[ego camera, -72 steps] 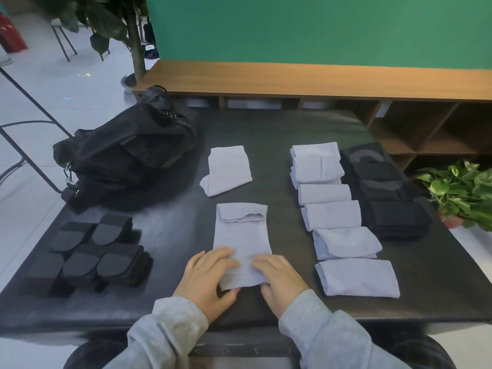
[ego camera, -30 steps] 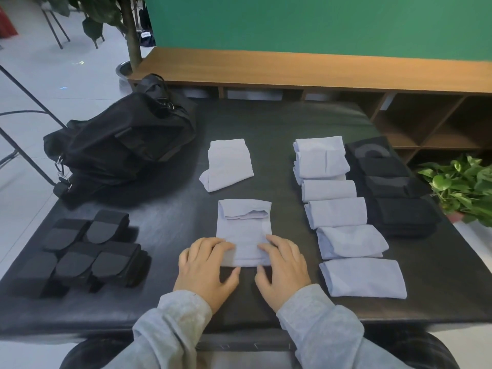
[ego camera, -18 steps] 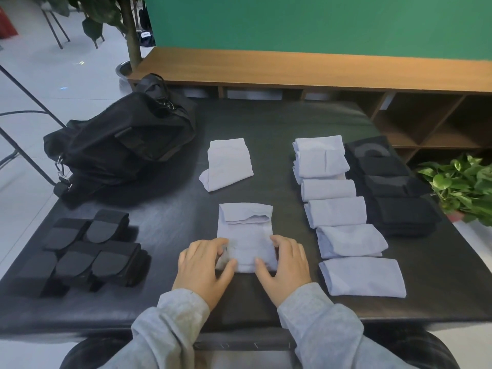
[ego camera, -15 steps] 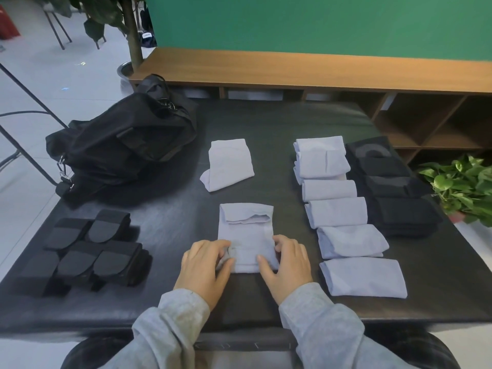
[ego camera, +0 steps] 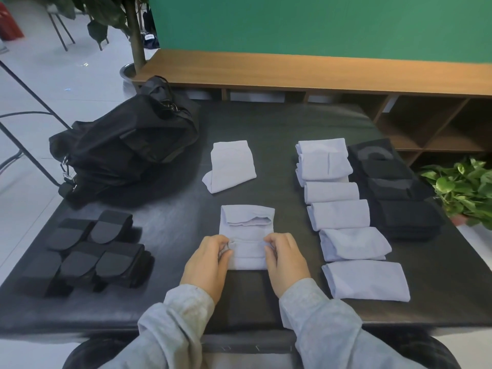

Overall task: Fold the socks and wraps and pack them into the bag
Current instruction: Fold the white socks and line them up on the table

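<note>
The near fold of the pale sock (ego camera: pixel 247 235) was pinched at its edges by the left hand (ego camera: pixel 210 259) and right hand (ego camera: pixel 286 258) on the worktop (ego camera: pixel 173 222). Uneven rolling could skew the fold. The bag (ego camera: pixel 125 147) lay far left of the grip.

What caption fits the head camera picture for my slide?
Both hands, left and right, roll a pale sock on the dark table.
</note>
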`<state>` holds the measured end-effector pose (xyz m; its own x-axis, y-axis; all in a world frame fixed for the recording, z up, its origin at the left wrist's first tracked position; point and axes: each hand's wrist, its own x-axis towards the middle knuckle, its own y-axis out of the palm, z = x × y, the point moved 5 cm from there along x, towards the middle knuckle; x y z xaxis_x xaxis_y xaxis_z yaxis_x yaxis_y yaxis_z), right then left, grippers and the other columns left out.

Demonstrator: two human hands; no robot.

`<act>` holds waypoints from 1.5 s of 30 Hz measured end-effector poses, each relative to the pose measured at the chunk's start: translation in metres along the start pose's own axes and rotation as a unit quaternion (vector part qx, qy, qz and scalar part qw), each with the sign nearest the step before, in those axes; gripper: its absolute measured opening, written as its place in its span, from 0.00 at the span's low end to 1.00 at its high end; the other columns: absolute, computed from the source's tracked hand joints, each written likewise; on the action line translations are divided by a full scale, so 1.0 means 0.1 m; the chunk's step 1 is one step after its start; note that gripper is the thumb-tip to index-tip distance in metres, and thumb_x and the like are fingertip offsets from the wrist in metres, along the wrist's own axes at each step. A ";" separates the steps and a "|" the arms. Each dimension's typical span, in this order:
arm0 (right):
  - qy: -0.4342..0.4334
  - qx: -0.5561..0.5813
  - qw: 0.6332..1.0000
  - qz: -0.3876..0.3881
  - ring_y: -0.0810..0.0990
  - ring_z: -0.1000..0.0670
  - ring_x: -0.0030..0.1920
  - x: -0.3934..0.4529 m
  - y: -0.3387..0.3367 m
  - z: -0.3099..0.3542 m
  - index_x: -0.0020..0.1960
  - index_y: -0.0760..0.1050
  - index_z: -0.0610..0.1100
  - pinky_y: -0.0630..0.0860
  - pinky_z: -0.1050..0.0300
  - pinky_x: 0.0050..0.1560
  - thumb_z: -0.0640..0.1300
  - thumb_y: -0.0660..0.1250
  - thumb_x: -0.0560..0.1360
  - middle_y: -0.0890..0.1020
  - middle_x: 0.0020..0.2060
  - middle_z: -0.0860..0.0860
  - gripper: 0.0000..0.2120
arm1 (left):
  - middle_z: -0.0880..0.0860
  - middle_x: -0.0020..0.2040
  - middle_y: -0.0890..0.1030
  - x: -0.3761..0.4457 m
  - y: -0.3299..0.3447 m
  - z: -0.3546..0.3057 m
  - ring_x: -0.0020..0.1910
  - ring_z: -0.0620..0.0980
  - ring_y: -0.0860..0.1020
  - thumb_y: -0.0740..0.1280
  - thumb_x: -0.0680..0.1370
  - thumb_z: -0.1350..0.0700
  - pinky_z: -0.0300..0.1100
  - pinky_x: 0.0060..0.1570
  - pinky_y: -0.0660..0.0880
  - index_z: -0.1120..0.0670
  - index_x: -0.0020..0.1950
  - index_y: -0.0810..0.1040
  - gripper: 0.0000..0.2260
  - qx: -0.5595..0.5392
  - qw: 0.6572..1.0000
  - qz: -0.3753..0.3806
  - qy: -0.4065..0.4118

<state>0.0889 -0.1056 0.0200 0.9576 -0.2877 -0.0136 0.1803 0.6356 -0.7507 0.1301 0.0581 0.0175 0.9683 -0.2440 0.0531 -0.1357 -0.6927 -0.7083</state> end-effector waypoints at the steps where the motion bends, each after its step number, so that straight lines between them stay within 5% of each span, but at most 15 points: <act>1: 0.008 -0.004 1.000 0.003 0.71 0.57 0.48 0.02 -0.01 0.00 0.60 0.69 0.47 0.69 0.67 0.50 0.45 0.57 0.81 0.69 0.55 0.56 0.10 | 0.44 0.48 0.71 0.02 0.00 -0.01 0.45 0.45 0.72 0.60 0.79 0.53 0.37 0.47 0.68 0.50 0.58 0.70 0.08 0.005 1.000 -0.003 -0.007; 8: -0.001 -0.074 0.997 -0.030 0.68 0.50 0.58 0.23 -0.12 0.16 0.63 0.68 0.46 0.66 0.63 0.53 0.39 0.61 0.75 0.68 0.58 0.50 0.16 | 0.44 0.51 0.69 0.05 0.07 0.03 0.48 0.46 0.71 0.66 0.76 0.60 0.40 0.43 0.68 0.53 0.49 0.76 0.04 0.049 0.995 -0.040 0.081; 13: -0.060 -0.186 0.981 -0.010 0.62 0.49 0.65 0.52 -0.09 0.28 0.67 0.66 0.50 0.62 0.58 0.60 0.37 0.59 0.74 0.66 0.66 0.53 0.23 | 0.43 0.51 0.70 0.07 0.08 0.03 0.52 0.47 0.67 0.58 0.71 0.48 0.44 0.47 0.68 0.46 0.43 0.76 0.08 0.099 0.983 -0.090 0.129; 19: -0.082 -0.264 0.960 0.041 0.67 0.47 0.61 0.66 0.00 0.25 0.62 0.71 0.47 0.63 0.56 0.54 0.41 0.55 0.79 0.72 0.60 0.51 0.14 | 0.43 0.50 0.73 0.07 0.15 0.00 0.52 0.45 0.67 0.62 0.61 0.33 0.41 0.51 0.62 0.46 0.47 0.72 0.22 0.169 0.977 -0.039 0.126; 25: -0.085 -0.226 0.969 0.052 0.69 0.49 0.60 0.58 -0.06 0.22 0.61 0.72 0.48 0.63 0.56 0.54 0.45 0.56 0.80 0.74 0.59 0.52 0.12 | 0.45 0.52 0.74 0.05 0.15 0.01 0.54 0.46 0.67 0.58 0.62 0.46 0.39 0.53 0.59 0.47 0.50 0.70 0.17 0.156 0.975 -0.051 0.148; 30: -0.099 -0.143 0.975 0.135 0.69 0.50 0.63 0.43 -0.12 0.24 0.63 0.67 0.50 0.63 0.58 0.60 0.54 0.63 0.75 0.72 0.61 0.54 0.19 | 0.43 0.54 0.67 0.03 0.13 0.04 0.52 0.45 0.67 0.55 0.63 0.52 0.36 0.53 0.59 0.46 0.51 0.68 0.16 0.119 0.980 -0.062 0.149; 34: -0.121 -0.191 0.948 0.225 0.54 0.52 0.74 0.26 -0.10 0.18 0.62 0.65 0.53 0.54 0.53 0.71 0.63 0.68 0.68 0.59 0.73 0.54 0.28 | 0.42 0.51 0.66 0.03 0.10 0.03 0.48 0.43 0.68 0.58 0.68 0.49 0.41 0.50 0.65 0.48 0.47 0.72 0.11 0.061 0.983 -0.091 0.147; 37: -0.134 -0.224 0.936 0.236 0.47 0.52 0.76 0.18 -0.09 0.14 0.64 0.65 0.53 0.50 0.52 0.73 0.58 0.68 0.71 0.52 0.76 0.54 0.25 | 0.42 0.51 0.67 0.01 0.05 0.03 0.49 0.43 0.68 0.61 0.69 0.47 0.43 0.49 0.67 0.53 0.43 0.78 0.12 0.025 0.982 -0.108 0.155; 41: -0.161 -0.185 0.952 0.184 0.63 0.49 0.70 0.11 -0.14 0.19 0.61 0.72 0.46 0.61 0.57 0.68 0.46 0.62 0.76 0.67 0.70 0.49 0.14 | 0.43 0.52 0.72 -0.04 0.01 0.00 0.53 0.44 0.69 0.64 0.69 0.47 0.45 0.51 0.66 0.50 0.39 0.79 0.09 -0.005 0.978 -0.122 0.170; 45: -0.140 -0.132 0.968 0.161 0.74 0.49 0.59 0.06 -0.18 0.18 0.55 0.76 0.45 0.68 0.58 0.57 0.47 0.63 0.76 0.77 0.58 0.50 0.10 | 0.39 0.50 0.75 -0.05 -0.02 0.00 0.53 0.36 0.69 0.64 0.70 0.45 0.40 0.52 0.67 0.43 0.43 0.73 0.05 -0.041 0.982 -0.084 0.166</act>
<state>0.0959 -0.1060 0.0454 0.9845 0.1238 -0.1241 -0.1668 0.4447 -0.8800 0.1253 0.0604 0.0185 0.8590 -0.3193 0.4002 -0.0092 -0.7912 -0.6115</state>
